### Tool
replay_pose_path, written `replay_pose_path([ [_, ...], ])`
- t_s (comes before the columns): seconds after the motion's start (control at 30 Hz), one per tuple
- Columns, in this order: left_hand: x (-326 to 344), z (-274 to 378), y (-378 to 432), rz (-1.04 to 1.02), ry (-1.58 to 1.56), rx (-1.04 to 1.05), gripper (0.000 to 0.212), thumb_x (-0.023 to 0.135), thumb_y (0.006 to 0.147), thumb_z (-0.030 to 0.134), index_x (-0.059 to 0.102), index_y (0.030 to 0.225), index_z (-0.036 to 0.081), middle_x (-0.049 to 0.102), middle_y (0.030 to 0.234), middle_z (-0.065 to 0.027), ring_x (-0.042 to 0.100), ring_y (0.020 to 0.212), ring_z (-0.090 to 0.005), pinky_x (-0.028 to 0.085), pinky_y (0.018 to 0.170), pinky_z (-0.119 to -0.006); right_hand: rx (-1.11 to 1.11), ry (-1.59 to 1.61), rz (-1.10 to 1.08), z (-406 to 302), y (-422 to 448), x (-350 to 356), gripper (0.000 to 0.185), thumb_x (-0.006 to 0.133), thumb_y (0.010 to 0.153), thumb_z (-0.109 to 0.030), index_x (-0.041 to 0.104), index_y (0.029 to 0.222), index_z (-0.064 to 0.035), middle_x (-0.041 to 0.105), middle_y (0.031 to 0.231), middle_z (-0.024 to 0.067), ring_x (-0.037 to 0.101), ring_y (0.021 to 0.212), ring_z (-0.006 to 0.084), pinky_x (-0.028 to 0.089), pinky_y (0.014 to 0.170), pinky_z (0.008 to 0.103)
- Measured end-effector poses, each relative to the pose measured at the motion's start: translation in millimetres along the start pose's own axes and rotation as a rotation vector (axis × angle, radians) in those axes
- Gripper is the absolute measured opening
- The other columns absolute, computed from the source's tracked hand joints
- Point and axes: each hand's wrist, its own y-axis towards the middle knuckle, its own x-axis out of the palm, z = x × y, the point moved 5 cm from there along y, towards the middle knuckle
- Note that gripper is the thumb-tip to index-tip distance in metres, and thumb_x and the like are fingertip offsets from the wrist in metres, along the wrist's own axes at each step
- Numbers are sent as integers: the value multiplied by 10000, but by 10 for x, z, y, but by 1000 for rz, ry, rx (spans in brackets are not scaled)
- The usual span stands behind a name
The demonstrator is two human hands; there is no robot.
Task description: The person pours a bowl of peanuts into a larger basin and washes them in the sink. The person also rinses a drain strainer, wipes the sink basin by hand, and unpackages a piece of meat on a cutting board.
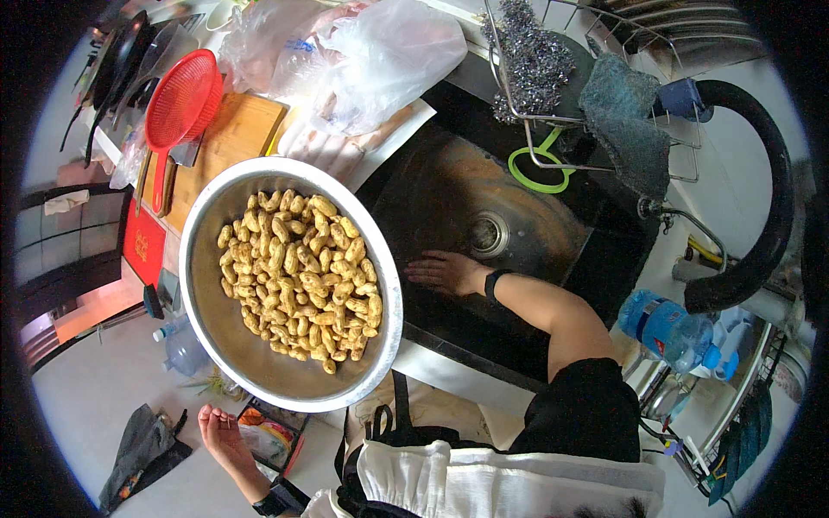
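A large metal basin [206,324] filled with unshelled peanuts [298,278] stands left of the sink, near the counter's front edge. My right hand [450,273] is down in the dark sink [414,194], palm down with fingers extended, beside the metal drain strainer [489,234]; nothing shows in it. Below and left of the basin, my left hand [223,434] hangs in the air with its fingers slightly curled, holding nothing visible and apart from the basin.
A red plastic strainer [184,100] lies on a wooden cutting board [243,129]. Plastic bags [388,58] sit behind the sink. A wire rack [570,167] holding scouring material and a green-rimmed item [541,169] overhang the sink. A plastic bottle [667,330] is at the right.
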Motion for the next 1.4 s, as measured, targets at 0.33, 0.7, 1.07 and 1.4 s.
replay_pose_path([
  [0.33, -63, -103, 0, 44, 46, -62, 130, 430, 820, 57, 473, 941, 40, 504, 789, -21, 484, 708, -81, 412, 646, -195, 897, -293, -217, 364, -785, -141, 597, 293, 828, -457, 219, 1293, -90, 155, 1361, 30, 72, 1261, 186, -15, 1010, 390],
  [0.7, -169, -131, 4, 72, 47, -45, 130, 431, 819, 58, 484, 936, 43, 513, 786, -27, 491, 696, -89, 408, 635, -192, 1069, 98, 628, 1649, -408, -562, 505, 383, 837, -222, 216, 1278, -42, 174, 1341, 120, 140, 1245, 259, 135, 1006, 400],
  [1.07, -242, -223, -140, 137, 76, -97, 134, 439, 811, 66, 488, 936, 56, 512, 783, -11, 492, 703, -86, 408, 641, -194, 244, 565, 3, 500, 523, -122, 445, 399, 828, -226, 314, 1231, -57, 269, 1293, 143, 253, 1196, 262, 213, 983, 377],
  [1.4, -205, -236, -91, 77, 57, -112, 145, 438, 817, 70, 481, 954, 49, 509, 797, -24, 488, 716, -83, 406, 647, -189, 404, -214, -48, 518, -944, -321, 492, 379, 820, -377, 359, 1224, -97, 285, 1307, 52, 218, 1222, 167, 76, 1032, 355],
])
